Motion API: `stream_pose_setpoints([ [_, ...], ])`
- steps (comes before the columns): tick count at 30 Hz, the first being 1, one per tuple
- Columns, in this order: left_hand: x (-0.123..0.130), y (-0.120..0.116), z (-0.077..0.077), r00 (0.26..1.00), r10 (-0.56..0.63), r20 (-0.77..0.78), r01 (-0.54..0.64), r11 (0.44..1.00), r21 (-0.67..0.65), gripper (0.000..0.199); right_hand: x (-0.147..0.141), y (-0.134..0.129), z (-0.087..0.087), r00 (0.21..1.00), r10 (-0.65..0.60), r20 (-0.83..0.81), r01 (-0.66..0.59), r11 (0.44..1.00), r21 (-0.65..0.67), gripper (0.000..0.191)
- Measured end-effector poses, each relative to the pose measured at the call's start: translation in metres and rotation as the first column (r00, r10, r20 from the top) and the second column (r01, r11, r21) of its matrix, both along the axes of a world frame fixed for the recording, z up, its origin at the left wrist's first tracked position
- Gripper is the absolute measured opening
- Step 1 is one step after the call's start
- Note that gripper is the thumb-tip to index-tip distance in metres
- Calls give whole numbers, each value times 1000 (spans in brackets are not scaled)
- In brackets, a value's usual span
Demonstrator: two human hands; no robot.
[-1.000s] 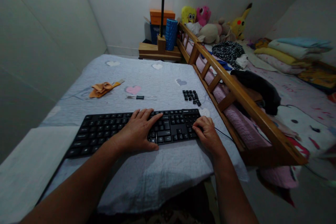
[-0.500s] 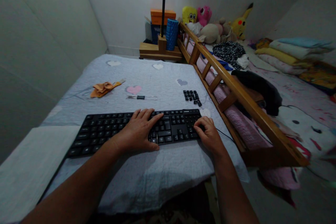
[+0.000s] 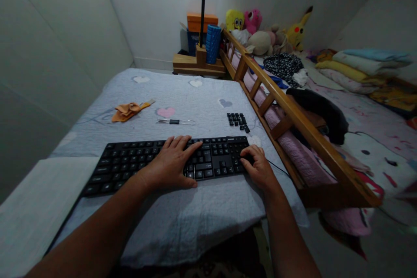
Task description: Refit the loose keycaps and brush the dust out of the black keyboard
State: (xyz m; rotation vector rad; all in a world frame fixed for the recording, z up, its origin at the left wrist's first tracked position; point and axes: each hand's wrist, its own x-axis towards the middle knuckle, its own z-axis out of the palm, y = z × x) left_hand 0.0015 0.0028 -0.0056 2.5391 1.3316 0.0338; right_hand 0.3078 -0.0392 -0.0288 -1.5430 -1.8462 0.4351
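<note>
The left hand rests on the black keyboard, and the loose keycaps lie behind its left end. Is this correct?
Not quite: the head view shows the loose keycaps behind the right end of the black keyboard, on which the left hand rests.

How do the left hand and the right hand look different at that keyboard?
The left hand is spread out, while the right hand is curled, its thumb close to its fingers. The left hand lies across the middle part of the keyboard, while the right hand is at its right end. Both are bare.
</note>
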Motion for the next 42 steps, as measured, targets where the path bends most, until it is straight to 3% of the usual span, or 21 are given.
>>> stream_pose_setpoints([
  [4,-1,0,-2,1000,-4,0,4,1000,16,114,4,3,7,1000,0,-14,0,1000,-31,10],
  [8,-2,0,-3,1000,-8,4,8,1000,18,114,15,21,25,1000,-14,11,14,1000,-26,10],
  [14,-2,0,-5,1000,-6,13,6,1000,17,116,36,78,45,949,-117,294,95,991,89,15],
  [19,-1,-1,0,1000,5,-5,-5,1000,-9,116,38,115,29,901,-238,364,208,971,120,13],
  [26,1,-1,3,999,-1,-33,0,1000,-17,117,34,120,-2,888,-265,376,214,962,171,15],
  [33,-2,-1,-3,1000,-5,5,5,1000,7,116,36,123,-3,866,-249,434,221,969,114,16],
  [42,1,-2,4,999,8,-31,-9,1000,-19,115,27,116,4,853,-208,479,199,978,70,9],
])
